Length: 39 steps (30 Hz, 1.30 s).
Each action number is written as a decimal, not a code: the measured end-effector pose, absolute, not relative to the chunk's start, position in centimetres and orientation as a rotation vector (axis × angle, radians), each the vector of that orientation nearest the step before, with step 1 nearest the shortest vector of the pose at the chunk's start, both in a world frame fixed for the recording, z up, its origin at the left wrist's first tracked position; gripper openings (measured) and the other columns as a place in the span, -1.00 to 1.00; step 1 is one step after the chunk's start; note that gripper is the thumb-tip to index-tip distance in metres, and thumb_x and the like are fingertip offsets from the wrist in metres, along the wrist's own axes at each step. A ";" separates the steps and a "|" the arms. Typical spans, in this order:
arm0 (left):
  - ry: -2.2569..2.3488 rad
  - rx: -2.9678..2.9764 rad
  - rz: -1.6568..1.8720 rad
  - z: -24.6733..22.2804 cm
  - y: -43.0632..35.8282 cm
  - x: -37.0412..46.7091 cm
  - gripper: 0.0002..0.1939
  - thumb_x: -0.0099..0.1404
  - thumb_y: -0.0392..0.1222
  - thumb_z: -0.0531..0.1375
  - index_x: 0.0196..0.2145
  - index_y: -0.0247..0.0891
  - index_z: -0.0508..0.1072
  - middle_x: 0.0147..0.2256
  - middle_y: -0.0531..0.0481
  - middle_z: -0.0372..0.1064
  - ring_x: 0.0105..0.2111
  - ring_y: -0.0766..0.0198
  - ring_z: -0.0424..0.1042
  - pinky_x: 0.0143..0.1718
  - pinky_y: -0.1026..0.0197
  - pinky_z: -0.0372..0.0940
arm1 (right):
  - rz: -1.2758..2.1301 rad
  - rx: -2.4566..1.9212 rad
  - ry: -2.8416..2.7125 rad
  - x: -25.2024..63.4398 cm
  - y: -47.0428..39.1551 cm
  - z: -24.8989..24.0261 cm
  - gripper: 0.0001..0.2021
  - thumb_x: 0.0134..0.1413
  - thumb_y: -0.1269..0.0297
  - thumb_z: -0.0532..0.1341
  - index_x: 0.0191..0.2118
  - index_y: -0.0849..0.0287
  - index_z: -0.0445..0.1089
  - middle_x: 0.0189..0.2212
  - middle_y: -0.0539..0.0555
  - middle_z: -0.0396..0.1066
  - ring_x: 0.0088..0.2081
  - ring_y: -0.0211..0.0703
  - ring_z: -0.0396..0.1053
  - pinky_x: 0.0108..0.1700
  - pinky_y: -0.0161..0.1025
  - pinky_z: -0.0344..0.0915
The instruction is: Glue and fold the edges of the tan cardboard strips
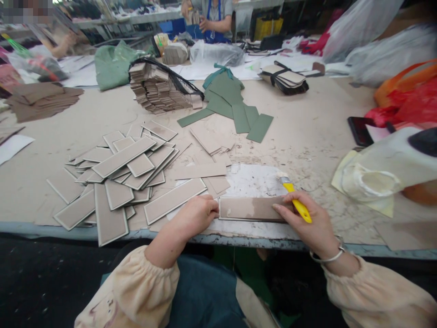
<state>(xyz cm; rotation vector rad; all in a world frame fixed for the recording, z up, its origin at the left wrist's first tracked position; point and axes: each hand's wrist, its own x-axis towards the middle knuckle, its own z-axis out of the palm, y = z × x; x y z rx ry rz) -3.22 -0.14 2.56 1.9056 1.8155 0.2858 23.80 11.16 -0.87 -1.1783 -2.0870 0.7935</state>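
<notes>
A brown rectangular strip (251, 208) with a pale edge lies before me near the table's front edge, with a damp-looking patch on its surface. My left hand (196, 214) is closed in a pinch at its left end. At the other end, my right hand (309, 221) grips the strip between thumb and fingers, and also keeps a yellow-handled brush (296, 200) between its fingers, bristles pointing away from me. Beneath the strip is a white, glue-smeared sheet (252, 177). Close to my left hand rests another pale-edged strip (175, 200).
A loose heap of pale-edged pieces (131, 166) spreads to the left. Behind stand a tied brown stack (160, 89) and green pieces (227, 98). A white plastic bottle (382, 168) with a cut opening lies at right, near a phone (360, 130). Co-workers sit across the table.
</notes>
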 end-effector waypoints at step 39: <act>1.847 2.005 0.240 1.9 -0.4 -3.3 -0.84 0.26 -0.32 0.12 -0.24 -0.20 0.46 -0.30 0.00 0.42 -0.28 0.24 0.42 -0.24 0.27 0.24 | 0.720 -1.179 -2.168 23.7 10.8 -0.8 -0.82 0.02 0.14 0.26 -0.29 0.09 0.34 -0.42 -0.05 0.41 -0.48 -0.25 0.32 -0.42 -0.32 0.21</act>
